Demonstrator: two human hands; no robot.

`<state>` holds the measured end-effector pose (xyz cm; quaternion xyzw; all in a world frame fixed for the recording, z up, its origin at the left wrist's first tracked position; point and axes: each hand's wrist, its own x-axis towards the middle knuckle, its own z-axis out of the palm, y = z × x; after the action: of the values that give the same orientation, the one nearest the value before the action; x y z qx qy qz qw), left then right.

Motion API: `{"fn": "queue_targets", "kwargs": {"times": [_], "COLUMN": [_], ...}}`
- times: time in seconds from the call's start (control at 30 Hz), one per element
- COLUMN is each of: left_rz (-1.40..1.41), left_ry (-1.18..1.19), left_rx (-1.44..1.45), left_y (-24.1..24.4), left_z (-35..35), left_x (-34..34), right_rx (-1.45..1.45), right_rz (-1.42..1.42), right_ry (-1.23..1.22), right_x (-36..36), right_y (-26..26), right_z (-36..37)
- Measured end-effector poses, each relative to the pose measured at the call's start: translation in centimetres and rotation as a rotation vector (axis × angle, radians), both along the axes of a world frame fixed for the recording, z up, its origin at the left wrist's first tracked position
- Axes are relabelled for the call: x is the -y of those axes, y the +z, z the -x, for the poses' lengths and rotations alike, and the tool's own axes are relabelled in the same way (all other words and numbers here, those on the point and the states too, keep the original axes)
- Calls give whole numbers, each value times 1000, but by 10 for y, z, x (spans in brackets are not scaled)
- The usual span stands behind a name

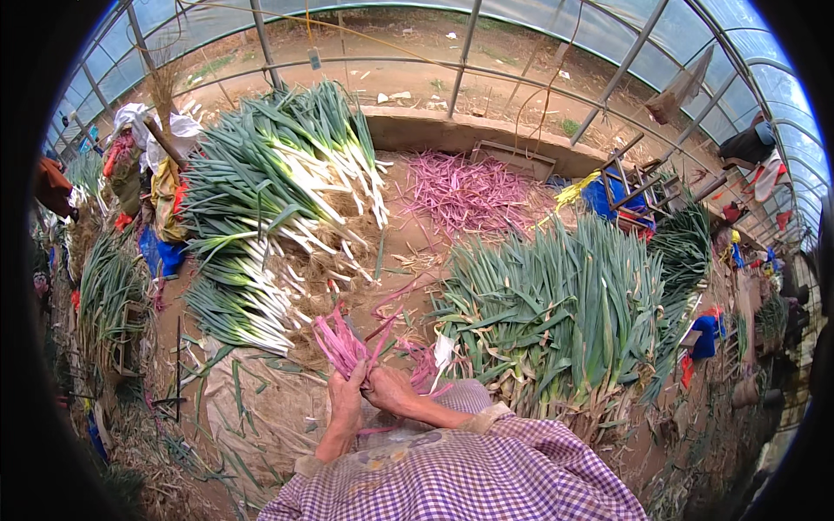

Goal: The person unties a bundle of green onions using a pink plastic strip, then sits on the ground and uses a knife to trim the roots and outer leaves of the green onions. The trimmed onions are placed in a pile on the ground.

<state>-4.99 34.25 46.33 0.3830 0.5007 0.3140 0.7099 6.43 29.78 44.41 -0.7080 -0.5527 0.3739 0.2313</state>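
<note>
My left hand [346, 398] is closed around a bundle of pink plastic strips [340, 342], whose loose ends fan out above it. Touching it, my right hand [389, 389] has its fingers bent at the lower end of the same bundle. Beyond them, at the upper left, lie heaped green onions [280, 215] with white stalks and roots towards the middle. Standing close together on the right are unpeeled green onions [560, 306] with some dry leaves. More pink strips [423, 365] and a white scrap [444, 352] lie just right of my hands.
Pink strips [466, 192] are heaped on the soil by a low concrete wall [423, 130]. A beige sheet [260, 404] lies at lower left. Stools [625, 189] lie beside a blue bag at upper right. Sacks [166, 189] stand at left. Metal poles [464, 58] frame the greenhouse.
</note>
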Motion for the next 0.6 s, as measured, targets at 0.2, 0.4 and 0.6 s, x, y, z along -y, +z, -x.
{"fn": "queue_targets", "kwargs": {"times": [0.2, 0.4, 0.6], "left_rz": [-4, 29, -273], "left_ry": [103, 404, 471], "left_rx": [34, 240, 51], "left_y": [-15, -16, -4], "left_z": [-13, -41, -70], "left_x": [-35, -155, -300], "right_rx": [-74, -480, -618], "right_rz": [68, 214, 163], "right_ry": [14, 13, 50], "right_x": [-33, -57, -65], "right_y": [-13, 1, -7], "right_z": [-17, -71, -153]}}
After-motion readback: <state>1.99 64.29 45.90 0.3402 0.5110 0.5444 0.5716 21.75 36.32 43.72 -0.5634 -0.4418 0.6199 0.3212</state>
